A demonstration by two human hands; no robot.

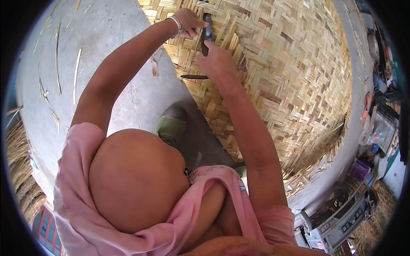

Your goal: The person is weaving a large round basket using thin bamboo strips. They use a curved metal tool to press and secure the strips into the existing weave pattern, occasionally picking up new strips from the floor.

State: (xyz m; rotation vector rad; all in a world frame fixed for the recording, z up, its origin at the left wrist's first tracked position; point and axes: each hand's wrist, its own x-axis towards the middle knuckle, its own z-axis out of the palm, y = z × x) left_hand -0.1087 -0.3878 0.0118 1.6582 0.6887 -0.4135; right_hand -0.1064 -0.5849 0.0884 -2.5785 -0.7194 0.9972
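Observation:
A large woven bamboo mat point(299, 77) with a herringbone pattern lies in front of me. At its far left part, a dark, flat, blade-like tool point(206, 32) rests over the weave. My left hand point(188, 22), with a pale bangle point(175, 25) on the wrist, is closed beside the tool's far end; what its fingertips pinch is too small to make out. Nearer to me, my right hand point(217, 63) grips the near end of the tool, a finger lying along it. A slim dark pointed rod point(194, 77) sticks out left from beneath my right hand; its other end is hidden.
Loose bamboo strips point(77, 74) are scattered over the grey concrete floor point(124, 38) to the left. My foot point(171, 121) is by the mat's left edge. A pile of straw point(21, 158) lies far left. Clutter, including a purple container point(361, 168), lines the right side.

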